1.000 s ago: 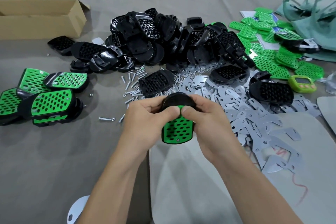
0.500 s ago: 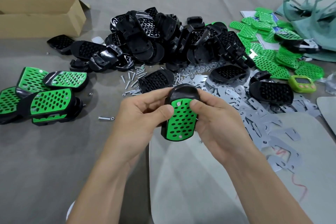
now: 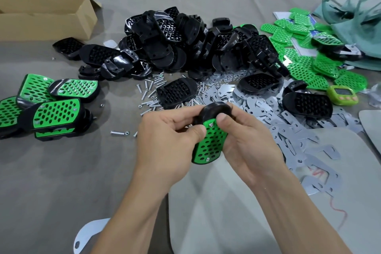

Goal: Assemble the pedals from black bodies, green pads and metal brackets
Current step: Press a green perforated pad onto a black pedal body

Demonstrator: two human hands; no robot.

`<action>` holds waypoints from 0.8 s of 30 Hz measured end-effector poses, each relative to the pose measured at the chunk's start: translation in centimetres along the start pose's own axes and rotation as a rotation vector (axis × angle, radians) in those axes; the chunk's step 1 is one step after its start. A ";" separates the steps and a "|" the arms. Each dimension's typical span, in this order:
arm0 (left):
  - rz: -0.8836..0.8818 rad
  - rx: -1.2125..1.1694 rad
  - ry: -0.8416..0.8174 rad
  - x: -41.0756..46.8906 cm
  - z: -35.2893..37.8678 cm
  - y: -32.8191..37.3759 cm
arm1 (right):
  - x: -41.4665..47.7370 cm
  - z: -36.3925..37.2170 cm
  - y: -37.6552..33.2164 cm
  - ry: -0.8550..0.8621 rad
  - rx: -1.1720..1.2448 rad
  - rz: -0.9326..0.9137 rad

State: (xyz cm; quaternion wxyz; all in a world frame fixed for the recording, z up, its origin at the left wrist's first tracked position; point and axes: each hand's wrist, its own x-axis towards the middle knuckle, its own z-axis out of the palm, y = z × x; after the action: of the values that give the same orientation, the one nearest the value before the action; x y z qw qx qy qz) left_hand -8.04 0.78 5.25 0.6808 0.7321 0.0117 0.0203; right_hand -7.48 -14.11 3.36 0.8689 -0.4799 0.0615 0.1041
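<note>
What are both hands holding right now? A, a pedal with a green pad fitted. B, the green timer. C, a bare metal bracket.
A: the left hand and right hand both grip a pedal with a green pad on its black body.

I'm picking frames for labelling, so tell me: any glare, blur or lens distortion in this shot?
Head view: soft, even light with no hard shadows. Head view: shiny highlights on the pile of black bodies. Head view: wide-angle stretch makes the forearms loom large at the bottom. Head view: the held pedal, between left hand and right hand, is sharp, screw heads visible.
</note>
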 end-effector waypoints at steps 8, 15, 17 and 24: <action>-0.056 0.044 -0.069 1.3 -0.2 -0.5 | 0.7 1.0 0.0 0.141 0.169 0.030; 0.159 0.363 0.056 -0.2 -0.1 -0.9 | 0.9 0.1 -1.0 0.030 -0.045 -0.018; 0.204 0.452 0.052 -0.5 -0.3 -0.5 | 0.9 -0.5 -1.8 -0.040 -0.241 -0.111; 0.294 0.631 0.049 -0.8 -0.3 1.0 | 0.9 -0.3 -3.3 -0.149 -0.552 -0.270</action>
State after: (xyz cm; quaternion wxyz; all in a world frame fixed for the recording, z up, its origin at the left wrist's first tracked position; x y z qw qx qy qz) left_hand -8.91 0.94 6.23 0.4103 0.8996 -0.0718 0.1312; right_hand -5.82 -15.97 5.73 0.7138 -0.6927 -0.0973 0.0355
